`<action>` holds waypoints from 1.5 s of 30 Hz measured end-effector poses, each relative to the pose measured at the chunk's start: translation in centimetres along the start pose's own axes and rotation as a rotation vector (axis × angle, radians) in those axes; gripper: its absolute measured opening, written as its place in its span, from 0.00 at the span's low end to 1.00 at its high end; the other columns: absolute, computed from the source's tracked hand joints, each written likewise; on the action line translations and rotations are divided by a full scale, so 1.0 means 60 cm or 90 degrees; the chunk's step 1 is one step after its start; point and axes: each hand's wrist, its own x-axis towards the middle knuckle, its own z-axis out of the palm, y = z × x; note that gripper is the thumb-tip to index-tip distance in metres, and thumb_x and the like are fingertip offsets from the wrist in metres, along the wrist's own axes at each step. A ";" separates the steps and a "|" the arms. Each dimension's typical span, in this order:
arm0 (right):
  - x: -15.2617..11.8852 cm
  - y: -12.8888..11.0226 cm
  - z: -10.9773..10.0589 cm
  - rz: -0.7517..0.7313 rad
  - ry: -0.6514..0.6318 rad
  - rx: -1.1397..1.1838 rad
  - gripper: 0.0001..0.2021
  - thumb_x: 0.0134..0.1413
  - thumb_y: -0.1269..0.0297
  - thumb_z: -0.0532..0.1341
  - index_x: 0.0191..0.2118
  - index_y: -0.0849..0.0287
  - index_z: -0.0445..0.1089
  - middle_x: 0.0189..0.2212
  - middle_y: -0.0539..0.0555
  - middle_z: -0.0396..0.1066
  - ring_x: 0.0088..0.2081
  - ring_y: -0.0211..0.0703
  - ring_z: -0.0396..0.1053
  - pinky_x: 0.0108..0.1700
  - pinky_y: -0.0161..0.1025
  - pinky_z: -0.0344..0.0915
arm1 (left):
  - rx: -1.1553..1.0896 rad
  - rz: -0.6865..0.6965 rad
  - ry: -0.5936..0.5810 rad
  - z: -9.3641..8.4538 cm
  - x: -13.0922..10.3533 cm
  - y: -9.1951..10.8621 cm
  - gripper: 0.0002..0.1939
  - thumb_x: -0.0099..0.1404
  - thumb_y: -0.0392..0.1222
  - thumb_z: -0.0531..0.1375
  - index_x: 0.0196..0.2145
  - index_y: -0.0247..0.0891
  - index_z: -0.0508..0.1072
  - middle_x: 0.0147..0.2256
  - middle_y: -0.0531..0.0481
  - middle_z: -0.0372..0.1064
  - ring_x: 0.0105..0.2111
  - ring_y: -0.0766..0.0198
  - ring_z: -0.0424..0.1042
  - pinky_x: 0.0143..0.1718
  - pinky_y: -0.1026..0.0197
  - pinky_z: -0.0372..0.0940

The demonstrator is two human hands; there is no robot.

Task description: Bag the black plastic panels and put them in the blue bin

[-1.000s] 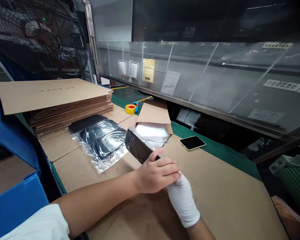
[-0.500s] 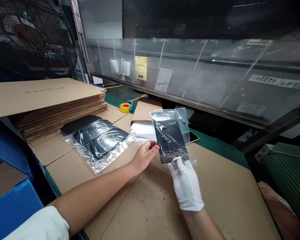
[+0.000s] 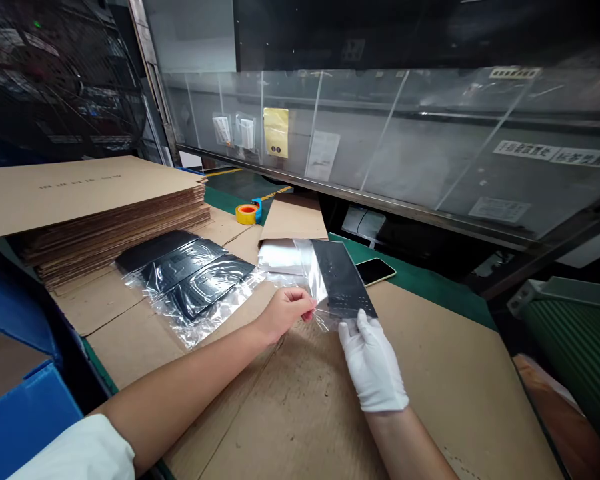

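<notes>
A flat black panel (image 3: 343, 277) is tilted above the cardboard-covered table, with a clear plastic bag at its left side. My left hand (image 3: 287, 312), bare, pinches the bag's edge between thumb and fingers. My right hand (image 3: 374, 363), in a white glove, grips the panel's lower edge from below, fingertips partly hidden. To the left lie several black pieces in clear bags (image 3: 195, 273). Behind my left hand, white packets in clear plastic (image 3: 281, 257) lie at the mouth of a cardboard box (image 3: 295, 218).
A stack of flat cardboard (image 3: 125, 207) stands at the left, near a blue bin (image 3: 27, 407). A tape roll (image 3: 247, 213) and a phone (image 3: 376, 271) lie farther back. The metal frame edge (image 3: 350, 197) runs across behind the table.
My left hand has taken hold of the clear bag and pulled it leftward off part of the panel. The black panel now shows largely uncovered in my right hand.
</notes>
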 end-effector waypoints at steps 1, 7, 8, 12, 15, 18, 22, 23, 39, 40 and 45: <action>-0.001 -0.004 0.001 -0.013 -0.012 -0.018 0.14 0.54 0.52 0.61 0.42 0.54 0.68 0.42 0.50 0.71 0.39 0.37 0.71 0.41 0.36 0.72 | -0.054 -0.008 0.002 0.001 -0.001 0.006 0.12 0.54 0.40 0.60 0.16 0.35 0.67 0.17 0.53 0.62 0.21 0.69 0.61 0.26 0.65 0.57; -0.003 -0.058 -0.003 -0.286 -0.187 -0.618 0.19 0.51 0.51 0.63 0.48 0.54 0.70 0.39 0.54 0.74 0.36 0.46 0.72 0.41 0.44 0.69 | -0.356 0.011 0.102 -0.001 -0.017 0.052 0.08 0.50 0.39 0.65 0.19 0.34 0.70 0.18 0.54 0.65 0.19 0.70 0.64 0.22 0.67 0.62; -0.002 -0.070 -0.006 -0.346 -0.203 -0.705 0.17 0.51 0.54 0.64 0.46 0.54 0.72 0.38 0.53 0.75 0.36 0.47 0.72 0.43 0.45 0.68 | -0.400 0.009 0.121 -0.002 -0.020 0.060 0.08 0.50 0.38 0.65 0.20 0.34 0.70 0.18 0.54 0.65 0.19 0.70 0.64 0.22 0.67 0.63; -0.007 -0.128 -0.023 -0.567 -0.087 -0.672 0.08 0.57 0.60 0.60 0.40 0.54 0.73 0.37 0.53 0.75 0.38 0.44 0.72 0.46 0.43 0.68 | -0.553 -0.083 0.199 0.003 -0.024 0.104 0.07 0.57 0.36 0.62 0.23 0.33 0.70 0.20 0.55 0.68 0.20 0.72 0.68 0.24 0.68 0.68; -0.025 -0.185 -0.025 -0.588 0.113 -0.550 0.13 0.56 0.56 0.62 0.45 0.55 0.71 0.40 0.55 0.74 0.41 0.46 0.72 0.50 0.48 0.66 | -0.613 -0.152 0.205 0.022 -0.021 0.149 0.06 0.62 0.35 0.60 0.28 0.32 0.73 0.24 0.53 0.71 0.21 0.73 0.70 0.23 0.71 0.69; -0.042 -0.237 -0.010 -0.557 0.076 -0.588 0.31 0.49 0.47 0.64 0.57 0.54 0.63 0.47 0.58 0.71 0.43 0.49 0.71 0.50 0.52 0.66 | -0.611 -0.163 0.148 0.051 -0.020 0.188 0.07 0.64 0.35 0.59 0.30 0.31 0.74 0.27 0.50 0.74 0.23 0.71 0.73 0.22 0.71 0.69; -0.050 -0.276 0.029 -0.517 -0.048 -0.796 0.48 0.38 0.44 0.69 0.64 0.56 0.52 0.51 0.62 0.69 0.33 0.46 0.70 0.39 0.48 0.70 | -0.543 -0.087 0.084 0.085 -0.027 0.197 0.07 0.63 0.38 0.60 0.30 0.32 0.75 0.28 0.49 0.74 0.24 0.68 0.74 0.22 0.69 0.69; -0.050 -0.281 0.040 -0.488 -0.074 -0.837 0.47 0.38 0.46 0.69 0.64 0.56 0.53 0.49 0.61 0.70 0.30 0.44 0.70 0.36 0.46 0.70 | -0.511 -0.067 0.067 0.090 -0.030 0.191 0.07 0.62 0.40 0.61 0.29 0.33 0.75 0.28 0.49 0.74 0.25 0.67 0.74 0.22 0.68 0.69; 0.017 -0.066 -0.038 0.104 0.096 -0.342 0.13 0.41 0.57 0.64 0.34 0.56 0.69 0.24 0.52 0.73 0.21 0.42 0.71 0.20 0.35 0.67 | -0.276 0.176 0.136 -0.008 0.004 0.189 0.07 0.58 0.42 0.62 0.30 0.36 0.77 0.33 0.46 0.75 0.31 0.66 0.71 0.31 0.66 0.64; 0.010 -0.054 -0.047 0.109 0.124 -0.300 0.14 0.40 0.57 0.65 0.35 0.55 0.68 0.27 0.52 0.73 0.23 0.43 0.72 0.23 0.36 0.69 | -0.302 0.183 0.149 -0.020 0.004 0.197 0.07 0.57 0.42 0.62 0.30 0.36 0.77 0.33 0.46 0.75 0.30 0.67 0.71 0.30 0.66 0.64; -0.002 -0.017 -0.064 0.155 0.198 -0.088 0.19 0.35 0.61 0.66 0.39 0.51 0.65 0.38 0.50 0.73 0.31 0.43 0.76 0.31 0.35 0.73 | -0.385 0.197 0.181 -0.059 0.008 0.211 0.08 0.56 0.43 0.62 0.30 0.35 0.75 0.30 0.48 0.73 0.28 0.67 0.70 0.29 0.66 0.65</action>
